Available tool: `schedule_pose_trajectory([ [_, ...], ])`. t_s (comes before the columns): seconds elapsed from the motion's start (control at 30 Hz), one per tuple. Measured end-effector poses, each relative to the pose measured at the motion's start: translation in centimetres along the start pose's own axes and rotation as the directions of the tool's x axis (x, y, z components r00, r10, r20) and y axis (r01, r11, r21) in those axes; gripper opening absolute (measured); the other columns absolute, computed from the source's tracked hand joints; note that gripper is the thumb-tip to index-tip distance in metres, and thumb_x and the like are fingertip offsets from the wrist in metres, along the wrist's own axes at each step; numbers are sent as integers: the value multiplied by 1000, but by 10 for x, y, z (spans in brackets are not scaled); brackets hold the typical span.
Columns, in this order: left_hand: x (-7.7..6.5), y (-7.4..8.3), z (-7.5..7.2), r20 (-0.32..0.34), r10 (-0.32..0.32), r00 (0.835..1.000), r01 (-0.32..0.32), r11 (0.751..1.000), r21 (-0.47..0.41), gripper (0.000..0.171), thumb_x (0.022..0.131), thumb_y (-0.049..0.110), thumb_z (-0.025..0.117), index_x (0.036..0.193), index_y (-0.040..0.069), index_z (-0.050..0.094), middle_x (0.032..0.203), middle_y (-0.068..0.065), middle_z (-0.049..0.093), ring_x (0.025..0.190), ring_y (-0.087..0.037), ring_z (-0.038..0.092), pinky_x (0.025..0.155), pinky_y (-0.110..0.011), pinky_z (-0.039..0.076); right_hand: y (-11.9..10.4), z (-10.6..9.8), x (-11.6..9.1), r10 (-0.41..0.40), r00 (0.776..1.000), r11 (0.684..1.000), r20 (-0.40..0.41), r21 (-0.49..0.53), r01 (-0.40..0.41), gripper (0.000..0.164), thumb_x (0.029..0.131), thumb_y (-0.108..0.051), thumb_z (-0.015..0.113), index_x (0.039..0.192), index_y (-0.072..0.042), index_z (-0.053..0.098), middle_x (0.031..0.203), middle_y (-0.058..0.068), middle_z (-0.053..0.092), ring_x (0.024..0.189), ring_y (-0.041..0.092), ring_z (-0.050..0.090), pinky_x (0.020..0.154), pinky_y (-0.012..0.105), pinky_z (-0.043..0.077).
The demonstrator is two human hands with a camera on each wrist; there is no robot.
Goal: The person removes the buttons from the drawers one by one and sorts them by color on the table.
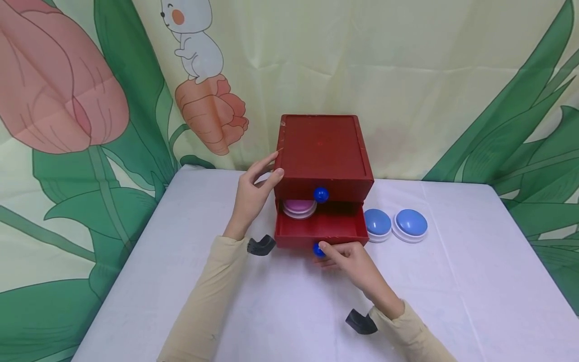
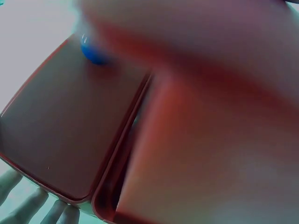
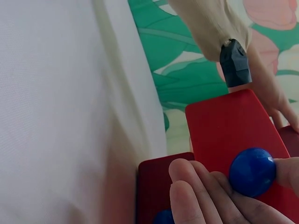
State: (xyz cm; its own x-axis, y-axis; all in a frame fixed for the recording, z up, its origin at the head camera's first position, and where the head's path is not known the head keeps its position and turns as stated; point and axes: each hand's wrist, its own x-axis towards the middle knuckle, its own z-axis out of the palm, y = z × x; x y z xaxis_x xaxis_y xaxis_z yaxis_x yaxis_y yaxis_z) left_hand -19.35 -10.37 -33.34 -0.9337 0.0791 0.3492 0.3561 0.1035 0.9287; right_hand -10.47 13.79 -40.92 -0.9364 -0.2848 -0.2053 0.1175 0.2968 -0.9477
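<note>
A dark red drawer cabinet [image 1: 321,146] stands at the table's back, its upper drawer in and the one below pulled out. In that open drawer [image 1: 323,242], a pink-domed round piece with a white base [image 1: 299,207] sits at the left. My right hand [image 1: 350,261] pinches the open drawer's blue knob [image 3: 252,172] between thumb and fingers. My left hand [image 1: 255,193] rests against the cabinet's left side, fingers extended and thumb by the front corner. Its fingers [image 2: 28,207] show along the cabinet edge in the left wrist view.
Two blue-domed round pieces with white bases, a nearer one [image 1: 377,223] and an outer one [image 1: 411,224], lie right of the cabinet. Beneath the open drawer, a lower drawer front [image 3: 161,179] with a blue knob shows. A printed cloth [image 1: 384,90] hangs behind.
</note>
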Motion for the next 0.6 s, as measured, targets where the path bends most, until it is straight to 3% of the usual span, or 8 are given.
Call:
schedule_pose_trajectory([
  [0.43,1,-1,-1,12,-1,1000,1,1000,11,48,95,12,64,142,5,54,139,-13,56,124,-26,57,97,-37,53,4,3,-5,12,1000,1000,-12,5,-12,46,96,-42,63,111,1,75,101,12,76,92,30,74,88,37,57],
  [0.6,1,1,-2,21,-7,1000,7,1000,13,48,96,12,64,142,5,54,140,-12,56,124,-25,57,97,-36,53,4,5,-6,12,1000,999,-14,34,-11,45,96,-41,64,111,1,74,101,14,76,92,30,74,87,42,57],
])
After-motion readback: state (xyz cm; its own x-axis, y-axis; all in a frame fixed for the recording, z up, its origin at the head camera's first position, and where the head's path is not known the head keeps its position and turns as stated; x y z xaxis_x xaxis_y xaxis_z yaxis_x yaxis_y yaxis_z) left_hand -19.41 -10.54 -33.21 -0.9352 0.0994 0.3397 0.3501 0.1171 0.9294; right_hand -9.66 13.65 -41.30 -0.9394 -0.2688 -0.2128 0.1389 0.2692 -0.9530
